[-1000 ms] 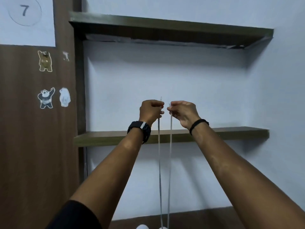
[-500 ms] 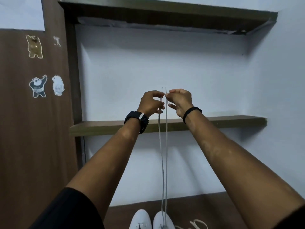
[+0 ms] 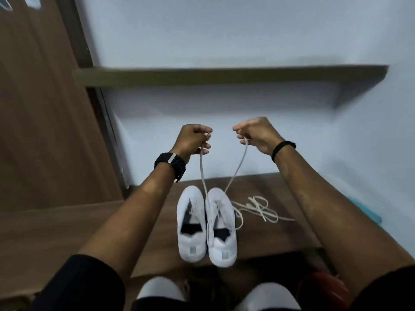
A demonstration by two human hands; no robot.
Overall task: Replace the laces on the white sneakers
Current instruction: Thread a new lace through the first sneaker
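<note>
No text, label, brand or number can be read on anything here.

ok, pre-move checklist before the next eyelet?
1. Left hand pinches one lace end: ok.
2. Right hand pinches the other end: ok.
3. Lace runs down to the right sneaker: ok.
4. Both ends even: cannot tell.
5. Left sneaker laced: not ok, no lace in view.
6. Loose lace clear of the held one: cannot tell.

Lace (image 3: 202, 167) ends hidden inside both fists; stickers (image 3: 33, 1) cut by top edge; whole frame motion-blurred.
</note>
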